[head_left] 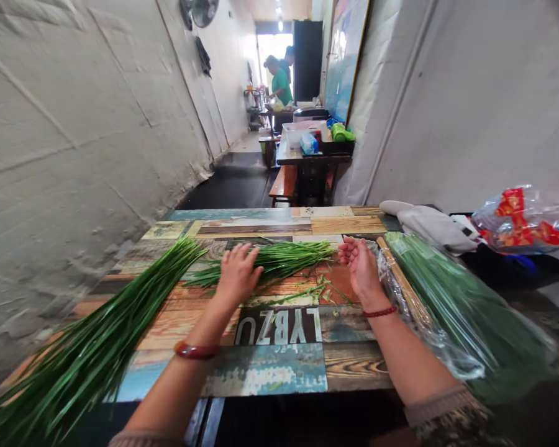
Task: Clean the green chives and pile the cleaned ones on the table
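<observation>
A bunch of green garlic chives (pixel 295 257) lies crosswise on the table in front of me. My left hand (pixel 237 273) rests palm down at the leafy left part of this bunch, fingers spread. Just past the bunch's right end is my right hand (pixel 358 264), palm turned inward and fingers loosely curled, with nothing visible in it. Trimmed bits and loose stalks (pixel 323 288) are scattered between the hands, nearer to me. A larger pile of garlic chives (pixel 116 329) stretches along the table's left side, its leaves hanging over the near edge.
The wood-patterned table (pixel 279 366) carries chives in a clear bag (pixel 447 298) on the right, beside a plastic-wrapped bundle of thin wooden sticks (pixel 407 285). Beyond are a pale cloth item (pixel 431 226) and a red-printed plastic bag (pixel 517 220). People (pixel 279 81) stand far back.
</observation>
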